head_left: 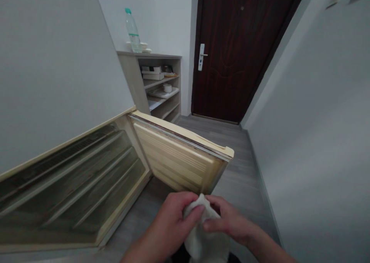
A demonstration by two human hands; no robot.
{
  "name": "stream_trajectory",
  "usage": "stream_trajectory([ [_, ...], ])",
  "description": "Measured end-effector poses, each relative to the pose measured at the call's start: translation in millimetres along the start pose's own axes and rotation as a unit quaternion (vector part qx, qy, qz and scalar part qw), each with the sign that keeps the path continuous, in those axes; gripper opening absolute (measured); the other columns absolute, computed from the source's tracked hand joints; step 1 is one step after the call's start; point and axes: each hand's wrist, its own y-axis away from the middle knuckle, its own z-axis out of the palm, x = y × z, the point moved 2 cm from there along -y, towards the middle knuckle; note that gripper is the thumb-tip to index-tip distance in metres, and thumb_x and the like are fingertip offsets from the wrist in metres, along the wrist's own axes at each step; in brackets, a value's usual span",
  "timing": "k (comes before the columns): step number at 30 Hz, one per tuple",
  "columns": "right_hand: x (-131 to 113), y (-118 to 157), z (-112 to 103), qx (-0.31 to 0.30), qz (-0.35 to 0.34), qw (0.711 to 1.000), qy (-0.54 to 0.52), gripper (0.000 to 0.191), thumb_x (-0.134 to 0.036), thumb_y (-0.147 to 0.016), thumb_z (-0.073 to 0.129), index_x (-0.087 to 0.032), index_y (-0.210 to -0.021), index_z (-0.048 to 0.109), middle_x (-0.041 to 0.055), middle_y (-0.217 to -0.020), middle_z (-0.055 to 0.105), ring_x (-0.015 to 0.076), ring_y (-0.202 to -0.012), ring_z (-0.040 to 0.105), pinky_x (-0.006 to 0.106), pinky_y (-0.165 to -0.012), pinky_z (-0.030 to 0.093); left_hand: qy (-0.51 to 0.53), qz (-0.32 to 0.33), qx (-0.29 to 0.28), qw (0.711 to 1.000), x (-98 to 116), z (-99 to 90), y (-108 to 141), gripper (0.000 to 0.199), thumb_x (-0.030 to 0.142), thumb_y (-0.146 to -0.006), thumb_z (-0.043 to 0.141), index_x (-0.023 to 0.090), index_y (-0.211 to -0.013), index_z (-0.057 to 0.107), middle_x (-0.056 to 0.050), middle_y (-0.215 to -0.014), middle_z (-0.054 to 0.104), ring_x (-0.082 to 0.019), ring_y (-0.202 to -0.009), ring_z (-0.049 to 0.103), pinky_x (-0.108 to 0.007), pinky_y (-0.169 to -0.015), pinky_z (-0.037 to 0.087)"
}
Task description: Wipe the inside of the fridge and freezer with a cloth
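A white cloth (204,232) is bunched between my two hands, low in the middle of the head view. My left hand (176,218) is closed on its left side, thumb pressed on top. My right hand (227,218) pinches the right side, with the fingertips partly hidden behind the cloth. Just beyond my hands stands the open door (176,151) of a cream-coloured fridge or freezer, its ribbed inner side facing me. The cabinet's inside (72,190), to the left, shows several shelf-like ridges and looks dim.
A shelf unit (148,56) with boxes and papers stands at the back, a clear plastic bottle (133,30) on top. Behind is a dark brown door (228,55). A white wall (318,120) bounds the right side, above grey flooring (245,182).
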Motion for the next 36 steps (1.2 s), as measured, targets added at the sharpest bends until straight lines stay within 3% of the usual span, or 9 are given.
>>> stream_trajectory([
  [2, -2, 7, 3, 0.014, 0.019, 1.000, -0.018, 0.063, -0.044, -0.059, 0.105, -0.011, -0.107, 0.079, 0.0072, -0.098, 0.077, 0.0158, -0.082, 0.069, 0.022, -0.075, 0.052, -0.033, 0.078, 0.057, 0.995, 8, -4.3, -23, 0.034, 0.041, -0.106, 0.054, 0.022, -0.095, 0.080, -0.003, -0.089, 0.077, -0.020, -0.082, 0.070, -0.032, -0.076, 0.054],
  [5, -14, 25, -9, 0.062, 0.006, 0.991, -0.116, 0.068, -0.051, -0.062, 0.103, -0.010, -0.109, 0.076, 0.0113, -0.098, 0.078, 0.0196, -0.081, 0.074, 0.027, -0.078, 0.057, -0.190, 0.214, 0.157, 0.945, 12, -19.3, -70, 0.040, 0.035, -0.109, 0.049, 0.013, -0.134, 0.072, -0.015, -0.136, 0.072, -0.030, -0.127, 0.065, -0.046, -0.112, 0.051],
  [9, -30, 61, -46, 0.204, -0.048, 0.957, -0.200, 0.062, -0.056, -0.070, 0.099, -0.013, -0.107, 0.075, 0.0107, -0.097, 0.079, 0.0215, -0.083, 0.076, 0.031, -0.082, 0.062, -0.393, 0.232, 0.098, 0.885, 9, -44.7, -136, 0.056, 0.046, -0.105, 0.060, 0.019, -0.154, 0.059, -0.015, -0.168, 0.044, -0.040, -0.156, 0.038, -0.064, -0.128, 0.029],
  [11, -36, 79, -62, 0.283, -0.095, 0.933, -0.199, 0.062, -0.062, -0.069, 0.098, -0.015, -0.102, 0.075, 0.0103, -0.096, 0.079, 0.0249, -0.089, 0.076, 0.036, -0.089, 0.063, -0.427, 0.194, 0.044, 0.882, 5, -55.6, -159, 0.058, 0.055, -0.106, 0.057, 0.024, -0.154, 0.059, -0.012, -0.164, 0.051, -0.040, -0.155, 0.040, -0.067, -0.127, 0.026],
  [16, -66, 99, -69, 0.403, -0.298, 0.864, 0.050, 0.059, -0.074, -0.081, 0.083, -0.020, -0.103, 0.080, 0.0150, -0.113, 0.078, 0.0354, -0.118, 0.071, 0.049, -0.107, 0.056, -0.421, 0.176, 0.022, 0.890, -7, -61.6, -182, 0.058, 0.065, -0.107, 0.045, 0.026, -0.142, 0.070, -0.008, -0.148, 0.067, -0.029, -0.141, 0.056, -0.050, -0.124, 0.033],
  [22, -118, 27, -46, 0.284, -0.398, 0.642, 0.590, 0.035, -0.041, -0.109, 0.057, -0.016, -0.110, 0.082, 0.0150, -0.122, 0.077, 0.0315, -0.122, 0.067, 0.048, -0.114, 0.049, -0.441, 0.164, 0.042, 0.882, 1, -46.2, -191, 0.063, 0.066, -0.107, 0.039, 0.023, -0.142, 0.069, -0.010, -0.145, 0.068, -0.031, -0.136, 0.059, -0.046, -0.115, 0.039],
  [27, -131, -25, -52, 0.256, -0.375, 0.509, 0.732, 0.027, -0.020, -0.108, 0.059, -0.015, -0.128, 0.077, 0.0149, -0.132, 0.074, 0.0323, -0.129, 0.063, 0.055, -0.116, 0.044, -0.442, 0.133, -0.021, 0.887, 5, -70.5, -217, 0.067, 0.056, -0.110, 0.025, 0.017, -0.132, 0.075, -0.013, -0.137, 0.073, -0.033, -0.126, 0.065, -0.042, -0.107, 0.045],
  [31, -147, -43, -50, 0.185, -0.409, 0.511, 0.733, 0.034, -0.011, -0.109, 0.051, -0.015, -0.134, 0.073, 0.0120, -0.134, 0.072, 0.0250, -0.128, 0.062, 0.042, -0.114, 0.050, -0.436, 0.027, -0.037, 0.899, -22, -133.9, -243, 0.071, 0.056, -0.110, 0.025, 0.010, -0.114, 0.078, -0.015, -0.112, 0.078, -0.031, -0.107, 0.068, -0.037, -0.094, 0.048],
  [36, -178, -87, -42, 0.162, -0.345, 0.576, 0.723, 0.030, -0.017, -0.111, 0.046, -0.015, -0.122, 0.074, 0.0095, -0.122, 0.069, 0.0202, -0.112, 0.064, 0.033, -0.100, 0.052, -0.402, -0.011, -0.015, 0.916, -57, -187.5, -261, 0.067, 0.056, -0.108, 0.031, 0.008, -0.127, 0.074, -0.012, -0.120, 0.076, -0.032, -0.114, 0.064, -0.040, -0.104, 0.046],
])
